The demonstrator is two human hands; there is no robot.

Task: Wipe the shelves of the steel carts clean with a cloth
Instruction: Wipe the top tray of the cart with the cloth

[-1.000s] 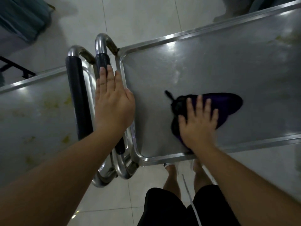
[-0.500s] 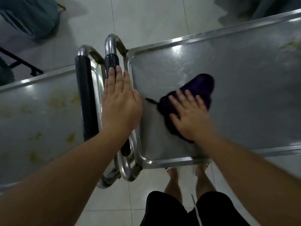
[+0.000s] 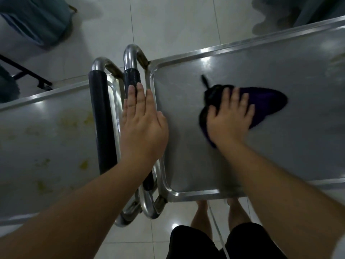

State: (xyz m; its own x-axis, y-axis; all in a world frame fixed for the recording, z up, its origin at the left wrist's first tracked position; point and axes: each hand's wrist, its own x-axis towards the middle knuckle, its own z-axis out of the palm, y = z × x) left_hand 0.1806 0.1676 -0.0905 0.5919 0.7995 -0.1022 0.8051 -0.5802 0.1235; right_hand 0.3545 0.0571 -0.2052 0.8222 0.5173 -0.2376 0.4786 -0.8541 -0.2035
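Purple cloth [image 3: 265,103] flat on right steel cart shelf [image 3: 280,146], pressed under right hand [image 3: 230,121], fingers spread straight. Left hand [image 3: 142,128] flat, fingers extended, resting on black-padded cart handle [image 3: 131,76]. Yellowish stains on left cart shelf [image 3: 46,137].

Your cloth [image 3: 261,103]: dark purple with a black edge. Your two cart shelves: bare silver steel, the left shelf [image 3: 46,137] blotched yellow-green, the right shelf [image 3: 298,156] plain grey; both handle grips [image 3: 100,124] black.
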